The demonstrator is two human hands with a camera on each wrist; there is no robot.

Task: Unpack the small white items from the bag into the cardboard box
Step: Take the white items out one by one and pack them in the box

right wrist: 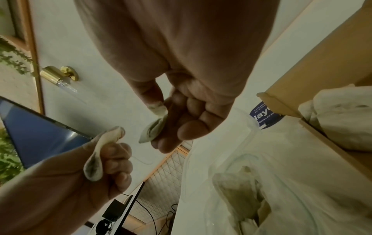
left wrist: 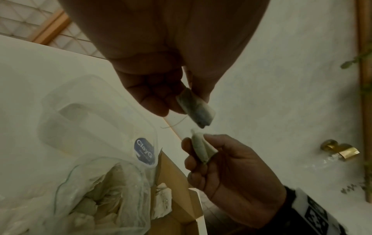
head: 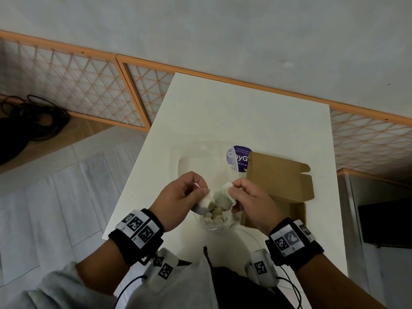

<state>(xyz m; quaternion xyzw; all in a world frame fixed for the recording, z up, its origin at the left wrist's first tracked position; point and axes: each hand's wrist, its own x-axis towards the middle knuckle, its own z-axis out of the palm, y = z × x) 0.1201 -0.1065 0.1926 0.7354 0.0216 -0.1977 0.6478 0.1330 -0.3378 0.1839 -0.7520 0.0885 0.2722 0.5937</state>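
Holding two small white sachets above the open bag (head: 213, 219), one per hand, well clear of the surface (head: 223, 112). Left hand (head: 178, 197) pinching left sachet (head: 204, 202) between thumb and fingers, long axis tilted, running from far-right down to near-left. Right hand (head: 252, 201) pinching right sachet (head: 226, 197), fingers curled round it, long axis near upright. Sachets close, not touching; thin thread hanging from left one in left wrist view. More sachets heaped in bag, count unclear. One cardboard box (head: 283, 175), lid open, just right of bag; at least one sachet inside. One purple round sticker (head: 238, 157) at far side.
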